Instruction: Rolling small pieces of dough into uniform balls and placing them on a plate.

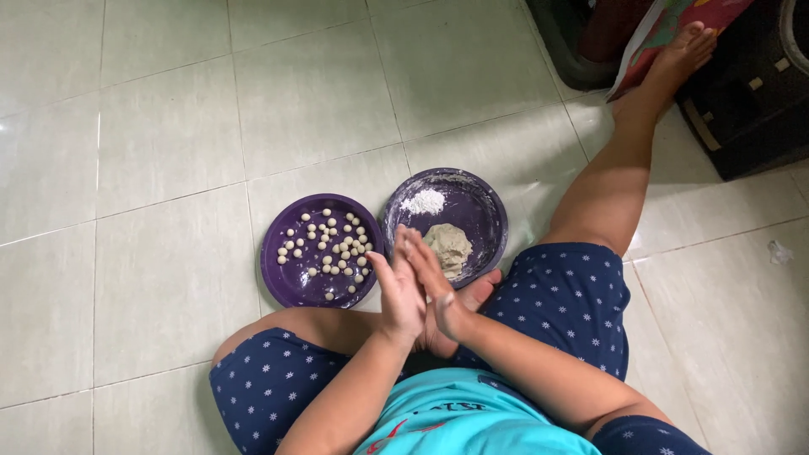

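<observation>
I sit on a tiled floor with my left hand (396,297) and my right hand (436,285) pressed flat together, palm to palm, fingers straight. Whatever lies between the palms is hidden. Just beyond the fingertips stand two purple plates side by side. The left plate (282,282) holds several small pale dough balls (330,244). The right plate (495,215) is dusted white and holds a lump of greyish dough (448,246) and a little heap of white flour (424,201). My hands hover over the gap between the two plates.
My right leg (611,181) stretches toward the top right; my left knee (270,371) is bent. Dark furniture (750,109) and a colourful sheet (653,34) stand at the top right. A small white scrap (779,251) lies on the tiles at the right.
</observation>
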